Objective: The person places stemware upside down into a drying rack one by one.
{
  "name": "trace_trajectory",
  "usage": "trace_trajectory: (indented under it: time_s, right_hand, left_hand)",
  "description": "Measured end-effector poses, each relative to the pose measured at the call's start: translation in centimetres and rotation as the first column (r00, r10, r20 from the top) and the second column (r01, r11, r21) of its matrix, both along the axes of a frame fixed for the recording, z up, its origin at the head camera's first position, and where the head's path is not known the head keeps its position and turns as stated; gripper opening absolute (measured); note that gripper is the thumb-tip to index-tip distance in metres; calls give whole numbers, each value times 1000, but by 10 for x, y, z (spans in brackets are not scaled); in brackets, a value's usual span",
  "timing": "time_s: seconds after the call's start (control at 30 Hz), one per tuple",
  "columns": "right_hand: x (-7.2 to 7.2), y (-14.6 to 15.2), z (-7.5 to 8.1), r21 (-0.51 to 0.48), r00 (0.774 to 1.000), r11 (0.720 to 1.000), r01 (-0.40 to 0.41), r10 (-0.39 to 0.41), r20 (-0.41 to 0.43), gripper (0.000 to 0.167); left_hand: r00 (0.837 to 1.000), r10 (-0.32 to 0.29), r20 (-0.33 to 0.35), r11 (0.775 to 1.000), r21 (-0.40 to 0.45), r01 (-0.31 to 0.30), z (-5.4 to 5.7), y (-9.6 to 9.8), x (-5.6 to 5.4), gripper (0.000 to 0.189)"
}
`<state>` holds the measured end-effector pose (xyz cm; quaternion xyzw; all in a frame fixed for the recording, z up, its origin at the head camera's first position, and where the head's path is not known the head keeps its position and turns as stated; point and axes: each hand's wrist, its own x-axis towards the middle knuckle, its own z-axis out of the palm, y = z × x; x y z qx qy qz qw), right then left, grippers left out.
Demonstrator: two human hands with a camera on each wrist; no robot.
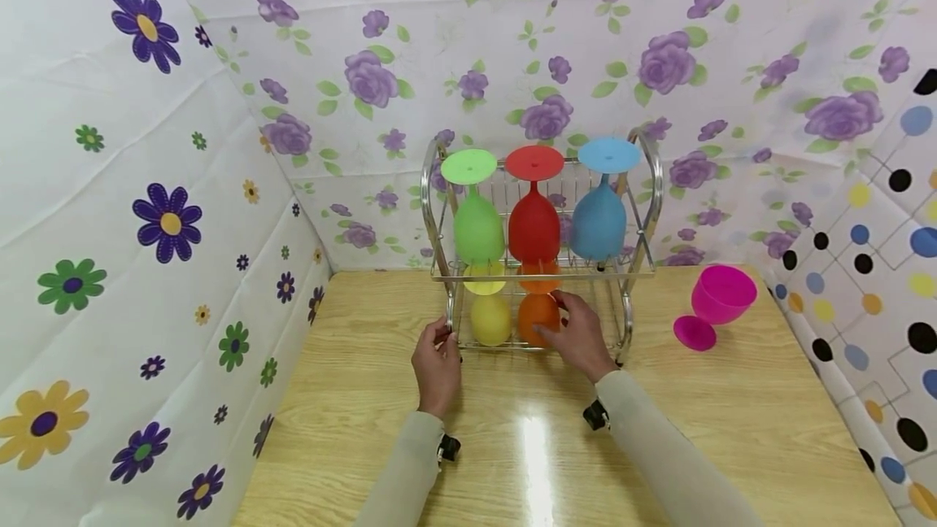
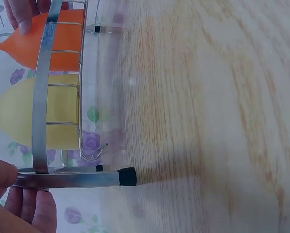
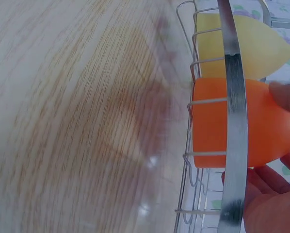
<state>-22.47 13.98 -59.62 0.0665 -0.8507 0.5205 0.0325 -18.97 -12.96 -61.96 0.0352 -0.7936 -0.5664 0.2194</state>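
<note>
On the lower tier of a two-tier metal dish rack (image 1: 629, 276), an orange plastic goblet (image 1: 538, 321) stands upside down. My right hand (image 1: 583, 340) holds its bowl, with the thumb in front and the fingers round the right side, as the right wrist view shows. A yellow goblet (image 2: 24, 114), also upside down, stands just left of it. My left hand (image 1: 437, 368) grips the rack's left front leg (image 2: 82, 180) between thumb and fingers. Overhead, the upper tier bears green (image 1: 479, 230), red (image 1: 533, 226) and blue (image 1: 599, 222) goblets, all inverted.
A magenta goblet (image 1: 723, 295) lies on its side on the wooden table (image 1: 351, 429), right of the rack. Flowered cloth (image 1: 410, 15) hangs behind the rack, and patterned cloths cover the left and right sides.
</note>
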Motion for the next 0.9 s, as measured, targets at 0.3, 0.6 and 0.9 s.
trace_trajectory:
  time_s: [0.3,0.6,0.9]
  right_hand:
    - [10,16,15,25,1000,1000,17,-16,-17,83]
    - [34,33,31,30,997,999,32,-29,-69,81]
    - [56,53,44,50,977,994,98,-87,-193,73]
  left_hand:
    - [1000,-7,-7,1000,-15,7,-1,1,-1,33]
    - [998,-21,-53,1000,-13,20,-5,-3,-3,36]
    - [999,-44,-12,999,-6,44,-6,-2,0,36]
